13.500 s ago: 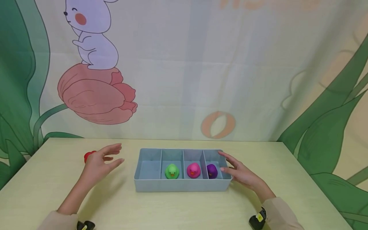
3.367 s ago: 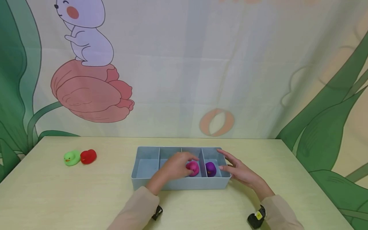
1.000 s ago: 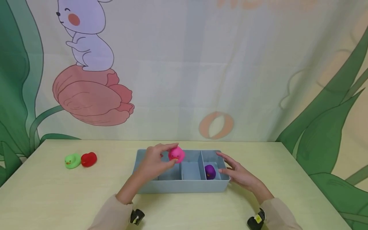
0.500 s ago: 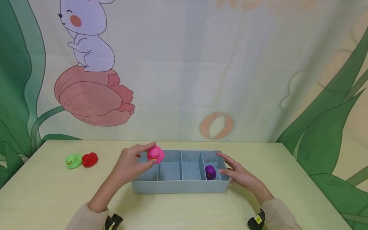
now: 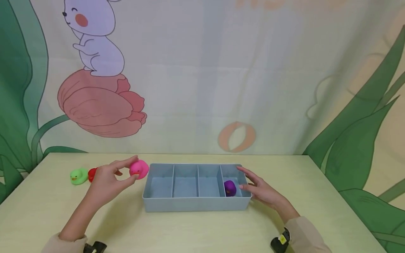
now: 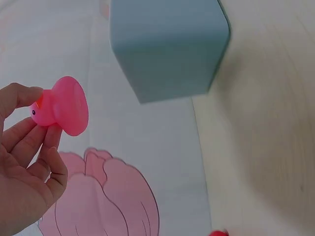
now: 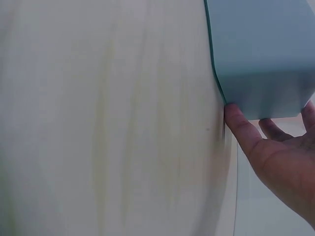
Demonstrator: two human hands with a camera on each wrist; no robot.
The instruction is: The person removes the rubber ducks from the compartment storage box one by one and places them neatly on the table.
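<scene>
My left hand pinches a pink rubber duck between thumb and fingers, just left of the blue-grey divided box. In the left wrist view the same duck is held by its head, base facing outward. My right hand holds the box's right end, thumb over the rim and a finger along the back corner. A purple duck sits in the rightmost compartment; the other compartments are bare. On the table at left, a green duck stands beside a red duck, partly hidden behind my left hand.
The light wooden table ends at a printed cloth backdrop with a rabbit and flower picture. The box has upright dividers between its compartments. Black bands with small devices sit at both wrists.
The green duck went from the box to beside the red one. Then my left hand lifted the pink duck out and carried it left past the box's end. My right hand stayed put.
</scene>
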